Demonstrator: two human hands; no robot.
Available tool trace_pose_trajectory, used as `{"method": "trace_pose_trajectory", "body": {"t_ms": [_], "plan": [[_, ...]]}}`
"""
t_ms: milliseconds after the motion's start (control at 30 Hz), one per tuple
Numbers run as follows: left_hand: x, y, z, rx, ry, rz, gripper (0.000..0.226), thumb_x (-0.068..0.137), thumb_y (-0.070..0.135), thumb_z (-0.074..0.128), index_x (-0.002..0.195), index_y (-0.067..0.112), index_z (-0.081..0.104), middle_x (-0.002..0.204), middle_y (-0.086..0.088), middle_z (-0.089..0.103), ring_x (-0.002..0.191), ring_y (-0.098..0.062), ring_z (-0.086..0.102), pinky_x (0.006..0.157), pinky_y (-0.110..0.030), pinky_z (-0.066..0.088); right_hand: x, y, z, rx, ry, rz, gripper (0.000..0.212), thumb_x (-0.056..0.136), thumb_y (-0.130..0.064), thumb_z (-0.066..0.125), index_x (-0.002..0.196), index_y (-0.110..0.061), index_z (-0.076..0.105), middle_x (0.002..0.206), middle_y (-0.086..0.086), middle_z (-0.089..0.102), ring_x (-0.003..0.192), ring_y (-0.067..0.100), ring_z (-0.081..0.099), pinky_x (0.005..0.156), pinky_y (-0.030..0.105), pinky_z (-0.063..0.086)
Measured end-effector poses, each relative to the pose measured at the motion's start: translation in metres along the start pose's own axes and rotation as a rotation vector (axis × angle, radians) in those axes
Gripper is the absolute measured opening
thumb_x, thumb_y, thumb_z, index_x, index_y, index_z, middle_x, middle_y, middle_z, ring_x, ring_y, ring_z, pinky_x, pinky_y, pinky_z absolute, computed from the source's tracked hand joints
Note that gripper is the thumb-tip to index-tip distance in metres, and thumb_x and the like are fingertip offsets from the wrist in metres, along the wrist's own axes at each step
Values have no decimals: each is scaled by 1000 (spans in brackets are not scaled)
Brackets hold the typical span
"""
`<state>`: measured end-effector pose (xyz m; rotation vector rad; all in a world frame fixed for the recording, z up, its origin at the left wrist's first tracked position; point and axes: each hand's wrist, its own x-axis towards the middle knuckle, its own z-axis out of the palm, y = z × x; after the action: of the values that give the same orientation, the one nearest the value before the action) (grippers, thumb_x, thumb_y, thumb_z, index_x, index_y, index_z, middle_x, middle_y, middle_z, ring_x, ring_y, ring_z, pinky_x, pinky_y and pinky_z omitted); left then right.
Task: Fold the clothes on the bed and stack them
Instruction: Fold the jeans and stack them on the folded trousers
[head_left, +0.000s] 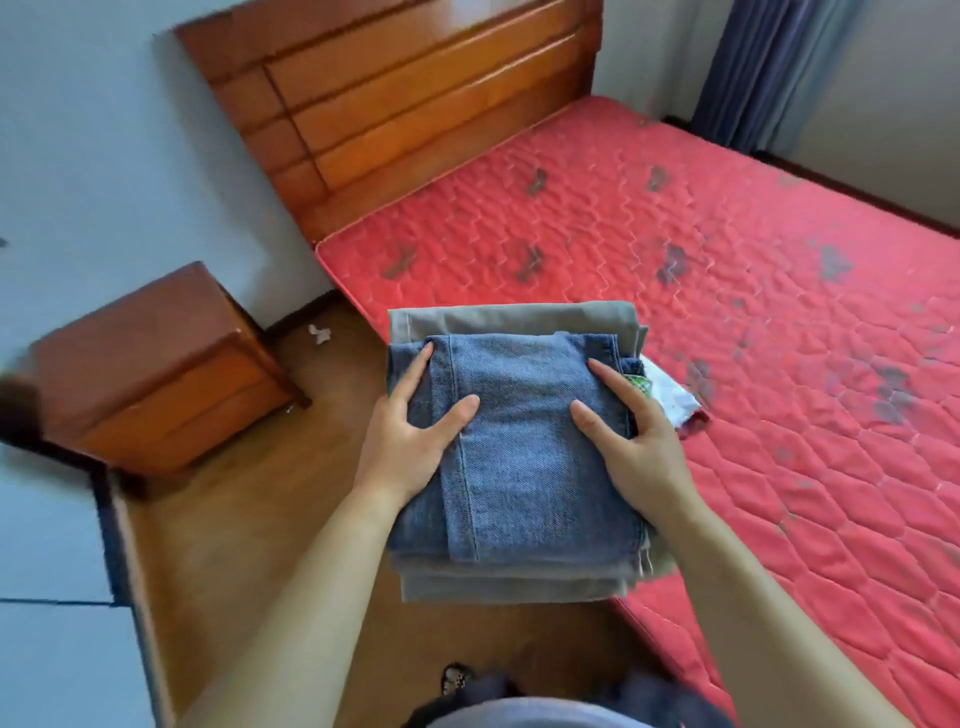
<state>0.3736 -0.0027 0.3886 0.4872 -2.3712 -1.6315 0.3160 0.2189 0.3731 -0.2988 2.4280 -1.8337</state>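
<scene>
1. Stack (519, 493) of folded clothes, one in all, is held at the near edge of the bed, with its left part jutting out past the red mattress (727, 260) over the wooden floor (249, 519). Whether it rests on the mattress cannot be told.
2. Three garments can be counted in it. One pair of blue jeans (524, 395) is on top, one grey-green garment (509, 317) shows beneath along the far and near edges, and one white cloth with a green print (670, 395) peeks out on the right.
3. Two bare hands clasp it. The left grip (410, 421) is clamped on the stack's left side and the right grip (634, 431) on its right. Each has thumb and forefinger spread on the denim and the other fingers hidden by the cloth.
4. Around it are one wooden headboard (395, 88), one wooden nightstand (156, 374) to the left of the bed, one blue-grey curtain (753, 67) in the far corner and one white scrap (318, 333) on the floor.
5. Jeans cover most of the lower garments, and both forearms cross the foreground.
</scene>
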Motion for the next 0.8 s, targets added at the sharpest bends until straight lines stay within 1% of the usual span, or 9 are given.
{"method": "trace_pose_trajectory", "body": {"t_ms": [67, 167, 267, 333, 467, 600, 667, 733, 800], "plan": [[4, -12, -52, 2, 47, -12, 71, 63, 61, 71, 128, 55, 42, 102, 48, 54, 101, 23, 49, 79, 2, 36, 7, -18, 49, 21, -50, -17, 40, 77, -44, 71, 112, -54, 55, 110, -35, 56, 107, -16, 49, 88, 1, 34], [9, -30, -115, 12, 130, -29, 73, 61, 66, 70, 127, 58, 40, 114, 37, 56, 108, 17, 50, 88, -8, 38, 16, -44, 111, 21, -114, -32, 43, 76, -46, 71, 116, -52, 55, 117, -21, 56, 107, -17, 47, 87, -1, 32], [13, -46, -167, 1, 223, -36, 73, 61, 68, 68, 128, 57, 40, 109, 40, 54, 107, 19, 49, 80, 3, 35, 28, -67, 163, 4, -191, -67, 44, 76, -46, 70, 117, -51, 56, 119, -21, 55, 110, -14, 48, 90, 3, 33], [19, -55, -193, -9, 275, -46, 75, 61, 69, 68, 129, 54, 40, 105, 43, 54, 105, 22, 48, 77, 6, 33, 40, -77, 193, -10, -247, -75, 46, 77, -46, 70, 120, -48, 55, 122, -19, 54, 112, -10, 48, 91, 4, 33], [44, -76, -235, -5, 346, -82, 73, 65, 65, 68, 131, 51, 41, 105, 41, 54, 103, 23, 48, 77, 6, 34, 74, -90, 250, -7, -311, -103, 43, 77, -44, 71, 116, -52, 56, 113, -31, 53, 102, -24, 46, 78, -7, 31], [97, -92, -268, 22, 370, -97, 69, 69, 59, 68, 132, 49, 41, 111, 36, 55, 105, 19, 49, 80, 3, 35, 125, -93, 300, 22, -351, -88, 42, 76, -47, 71, 114, -56, 55, 114, -34, 52, 105, -23, 45, 79, -5, 33], [134, -97, -281, 19, 371, -95, 68, 71, 55, 70, 133, 47, 42, 108, 39, 55, 103, 22, 48, 78, 4, 35, 159, -96, 322, 33, -350, -95, 40, 76, -46, 71, 110, -59, 55, 111, -38, 51, 104, -24, 45, 79, -6, 32], [177, -100, -292, 25, 379, -94, 70, 69, 57, 69, 132, 47, 42, 109, 38, 53, 103, 24, 47, 77, 6, 33, 199, -99, 344, 33, -347, -107, 40, 76, -46, 71, 110, -60, 55, 109, -39, 51, 102, -25, 45, 77, -7, 31], [223, -104, -304, 37, 387, -107, 72, 65, 64, 66, 132, 51, 40, 120, 29, 52, 110, 17, 47, 84, 1, 35, 245, -102, 365, 36, -362, -98, 42, 75, -50, 70, 113, -59, 54, 114, -32, 53, 106, -20, 46, 83, -2, 33]]}}
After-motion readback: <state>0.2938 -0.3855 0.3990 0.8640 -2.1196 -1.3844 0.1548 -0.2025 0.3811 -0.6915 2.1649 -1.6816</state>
